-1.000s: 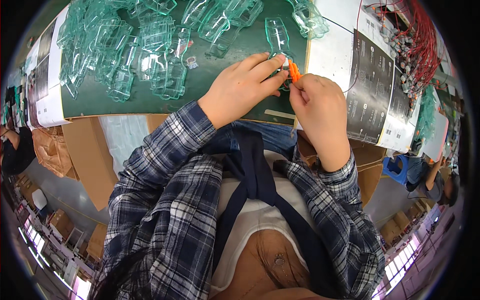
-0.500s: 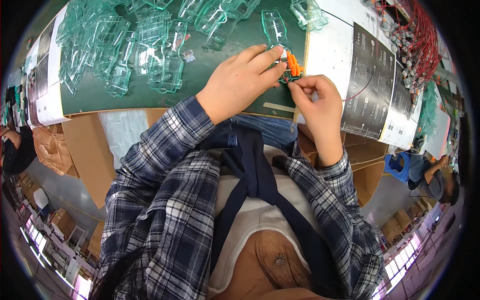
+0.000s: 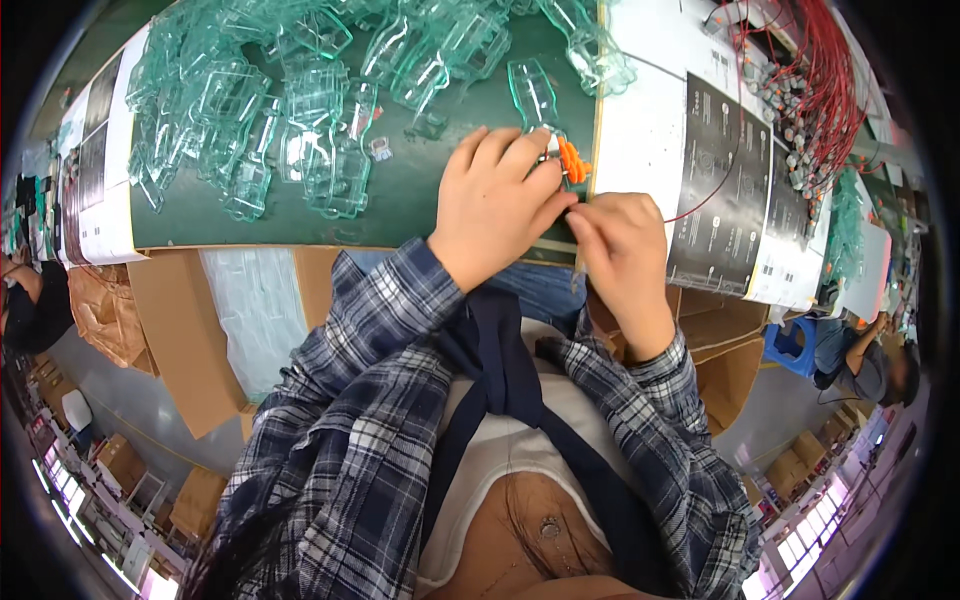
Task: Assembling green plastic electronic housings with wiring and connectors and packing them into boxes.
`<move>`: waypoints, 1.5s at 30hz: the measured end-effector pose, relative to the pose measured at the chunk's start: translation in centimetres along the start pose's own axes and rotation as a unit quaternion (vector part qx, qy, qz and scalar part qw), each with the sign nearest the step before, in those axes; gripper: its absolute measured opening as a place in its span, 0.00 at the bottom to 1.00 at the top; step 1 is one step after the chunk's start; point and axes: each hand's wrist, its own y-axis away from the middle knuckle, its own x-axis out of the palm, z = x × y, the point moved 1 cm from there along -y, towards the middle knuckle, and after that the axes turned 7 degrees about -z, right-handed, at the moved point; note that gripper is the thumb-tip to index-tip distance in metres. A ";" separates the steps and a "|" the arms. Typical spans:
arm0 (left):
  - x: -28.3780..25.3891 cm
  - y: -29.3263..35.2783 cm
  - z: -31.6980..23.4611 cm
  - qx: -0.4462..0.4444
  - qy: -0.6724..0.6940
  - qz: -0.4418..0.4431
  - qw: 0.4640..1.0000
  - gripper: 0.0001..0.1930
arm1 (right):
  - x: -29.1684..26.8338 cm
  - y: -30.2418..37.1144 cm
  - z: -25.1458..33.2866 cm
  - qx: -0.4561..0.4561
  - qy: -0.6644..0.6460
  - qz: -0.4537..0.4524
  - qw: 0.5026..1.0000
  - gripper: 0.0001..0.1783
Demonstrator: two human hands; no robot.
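Note:
At the green table's front edge, my left hand (image 3: pixel 500 200) curls over the lower part of a clear green-tinted plastic shell (image 3: pixel 534 90), its fingers wrapped round it. Just past those fingertips an orange ridged part (image 3: pixel 573 160) sits in the shell. My right hand (image 3: pixel 625 255) is closed in a pinch close beside my left thumb. From it a thin red wire (image 3: pixel 705 208) trails to the right, over the printed sheet. The wire's end at the pinch is hidden by my fingers.
Many clear plastic shells (image 3: pixel 325 150) lie heaped on the green table (image 3: pixel 410 190) at left and back. A printed black-and-white sheet (image 3: pixel 730 160) covers its right side. Red wires (image 3: pixel 825 70) with small grey parts are bunched at far right. Cardboard boxes (image 3: pixel 175 330) stand below the edge.
My fingertips have drawn closer together, and my right hand's fingers have curled in more. The whole view has shifted a little, with the table lower in the picture.

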 end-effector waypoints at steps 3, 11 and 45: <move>-0.4 -0.1 0.0 -0.010 0.003 0.018 1.000 0.17 | 0.1 -4.2 -1.3 0.029 0.000 -0.103 0.994 0.19; -0.1 0.5 -0.5 -0.049 0.000 0.030 0.998 0.17 | 1.8 -9.4 -4.3 0.008 0.118 -0.057 0.991 0.26; 1.0 0.8 -0.2 -0.151 0.239 -0.010 0.959 0.47 | 2.9 -4.2 1.4 0.071 0.142 -0.012 0.987 0.36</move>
